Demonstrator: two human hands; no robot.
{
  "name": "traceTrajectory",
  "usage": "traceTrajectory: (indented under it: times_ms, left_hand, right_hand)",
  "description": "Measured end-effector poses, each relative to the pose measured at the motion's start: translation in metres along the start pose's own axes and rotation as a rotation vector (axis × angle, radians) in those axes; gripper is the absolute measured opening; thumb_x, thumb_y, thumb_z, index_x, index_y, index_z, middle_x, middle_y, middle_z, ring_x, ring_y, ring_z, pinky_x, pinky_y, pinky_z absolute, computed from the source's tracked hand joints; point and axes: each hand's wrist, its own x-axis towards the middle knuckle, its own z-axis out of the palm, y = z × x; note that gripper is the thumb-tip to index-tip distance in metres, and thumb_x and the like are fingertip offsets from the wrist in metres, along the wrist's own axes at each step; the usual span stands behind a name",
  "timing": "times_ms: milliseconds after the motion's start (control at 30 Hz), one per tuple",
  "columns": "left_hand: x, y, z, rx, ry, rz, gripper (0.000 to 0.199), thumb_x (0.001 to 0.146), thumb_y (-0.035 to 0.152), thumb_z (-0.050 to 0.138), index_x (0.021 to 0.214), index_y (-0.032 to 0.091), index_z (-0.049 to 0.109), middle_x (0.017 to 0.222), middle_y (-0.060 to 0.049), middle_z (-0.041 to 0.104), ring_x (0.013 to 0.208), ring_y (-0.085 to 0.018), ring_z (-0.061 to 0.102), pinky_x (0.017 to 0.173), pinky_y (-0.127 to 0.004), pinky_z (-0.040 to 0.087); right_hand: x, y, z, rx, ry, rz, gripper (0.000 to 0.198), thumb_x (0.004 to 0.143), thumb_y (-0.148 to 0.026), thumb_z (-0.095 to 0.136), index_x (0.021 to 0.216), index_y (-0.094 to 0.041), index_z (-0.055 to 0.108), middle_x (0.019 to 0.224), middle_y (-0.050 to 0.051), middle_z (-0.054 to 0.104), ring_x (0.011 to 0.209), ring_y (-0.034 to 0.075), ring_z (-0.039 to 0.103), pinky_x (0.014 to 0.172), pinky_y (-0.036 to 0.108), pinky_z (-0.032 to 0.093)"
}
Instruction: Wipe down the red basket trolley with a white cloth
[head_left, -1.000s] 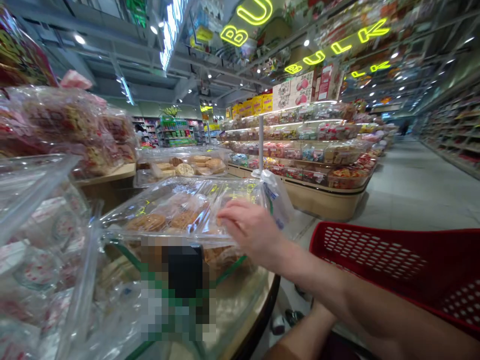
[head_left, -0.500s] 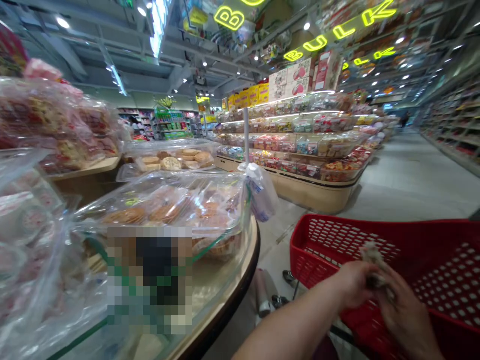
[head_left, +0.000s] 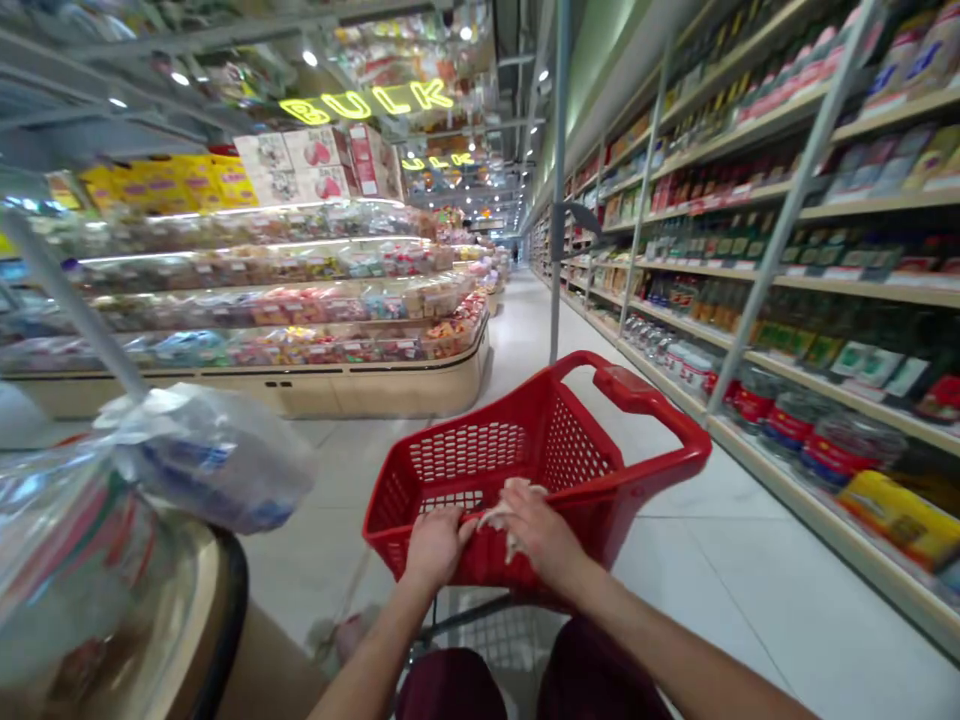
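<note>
A red plastic shopping cart [head_left: 487, 450] stands in front of me, its handle to the right. My left hand [head_left: 436, 545] is closed over the cart's near rim. Close beside it, my right hand [head_left: 536, 525] rests at the same rim with a crumpled whitish cloth [head_left: 516, 545] caught under its fingers. The cloth hangs partly over the outer side of the cart. What the cloth is exactly, I cannot make out.
A rounded display stand [head_left: 214, 600] with a roll of plastic bags [head_left: 210, 455] is close on my left. Ahead left stands a tiered counter of packaged sweets [head_left: 300, 310]. Tall stocked shelves [head_left: 750, 260] line the right, with a grey pole [head_left: 556, 200] ahead.
The view has swung right, so the cart now sits in the middle. My hands, together on the cloth before, have come down onto the cart's rim and moved slightly apart.
</note>
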Motion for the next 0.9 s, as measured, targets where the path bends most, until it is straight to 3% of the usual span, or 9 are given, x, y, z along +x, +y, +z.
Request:
traceTrajectory:
  times_ms: [67,100,167,300,367,567,767,833,900]
  left_hand:
    - [0.003,0.002,0.000,0.035,-0.001,0.006,0.038,0.086,0.044,0.026,0.088,0.021,0.055,0.094,-0.005,0.063,0.093,-0.020,0.054,0.078,-0.032,0.035]
    - [0.005,0.001,0.000,0.045,-0.002,0.010,0.039,0.086,0.045,0.025,0.089,0.021,0.055,0.095,-0.004,0.063,0.094,-0.020,0.054,0.078,-0.032,0.035]
    - [0.008,0.000,0.002,0.054,-0.003,0.013,0.041,0.086,0.047,0.024,0.090,0.021,0.056,0.095,-0.004,0.063,0.094,-0.020,0.053,0.077,-0.032,0.034]
    - [0.015,0.002,0.009,0.039,0.036,-0.014,0.042,0.085,0.048,0.025,0.093,0.021,0.057,0.094,-0.005,0.063,0.093,-0.021,0.052,0.078,-0.032,0.033]
    - [0.019,0.008,0.011,0.023,0.059,-0.030,0.041,0.085,0.047,0.026,0.094,0.021,0.057,0.095,-0.005,0.063,0.094,-0.021,0.052,0.078,-0.032,0.032]
    - [0.029,0.030,0.016,0.000,0.061,-0.051,0.037,0.086,0.042,0.028,0.095,0.022,0.057,0.095,-0.003,0.064,0.093,-0.019,0.052,0.079,-0.032,0.032]
    - [0.033,0.048,0.020,-0.022,0.064,-0.060,0.033,0.087,0.033,0.026,0.092,0.022,0.057,0.099,-0.002,0.063,0.097,-0.017,0.051,0.085,-0.033,0.030]
    - [0.036,0.054,0.021,-0.022,0.059,-0.070,0.034,0.087,0.033,0.025,0.090,0.022,0.057,0.098,-0.003,0.063,0.096,-0.018,0.052,0.085,-0.034,0.030]
    - [0.037,0.059,0.021,-0.017,0.049,-0.072,0.035,0.087,0.033,0.025,0.092,0.021,0.057,0.099,-0.004,0.063,0.096,-0.018,0.052,0.084,-0.035,0.031]
  right_hand:
    - [0.011,-0.011,0.018,0.003,-0.006,-0.033,0.023,0.082,-0.012,0.044,0.093,-0.015,0.064,0.112,0.009,0.059,0.115,0.023,0.045,0.092,0.037,0.045]
    - [0.011,-0.005,0.014,-0.010,-0.011,-0.035,0.022,0.081,-0.011,0.045,0.093,-0.014,0.064,0.111,0.009,0.060,0.114,0.022,0.046,0.092,0.037,0.045]
    - [0.001,0.026,-0.019,-0.054,-0.013,-0.022,0.023,0.080,-0.009,0.045,0.093,-0.014,0.064,0.109,0.009,0.061,0.113,0.022,0.047,0.092,0.037,0.045]
    - [-0.028,0.107,-0.115,-0.163,0.060,0.189,0.030,0.080,-0.006,0.039,0.090,-0.016,0.065,0.109,0.009,0.059,0.116,0.022,0.042,0.095,0.042,0.041]
    - [-0.030,0.122,-0.135,-0.208,0.151,0.290,0.027,0.077,-0.006,0.041,0.085,-0.017,0.065,0.108,0.010,0.059,0.114,0.023,0.044,0.095,0.045,0.039]
    - [0.001,0.093,-0.082,0.076,-0.044,0.119,0.024,0.073,-0.005,0.042,0.071,-0.018,0.062,0.102,0.008,0.061,0.104,0.019,0.052,0.087,0.036,0.045]
    - [0.005,0.155,-0.109,-0.140,0.014,0.358,0.012,0.073,-0.020,0.052,0.065,-0.017,0.060,0.095,0.012,0.061,0.093,0.023,0.055,0.080,0.039,0.046]
    - [0.008,0.156,-0.099,-0.090,-0.038,0.347,0.011,0.071,-0.017,0.050,0.073,-0.017,0.061,0.094,0.010,0.061,0.095,0.022,0.054,0.083,0.038,0.044]
    - [0.013,0.140,-0.072,-0.031,-0.064,0.342,0.023,0.070,-0.017,0.052,0.092,-0.015,0.059,0.099,0.011,0.061,0.098,0.021,0.053,0.085,0.037,0.044]
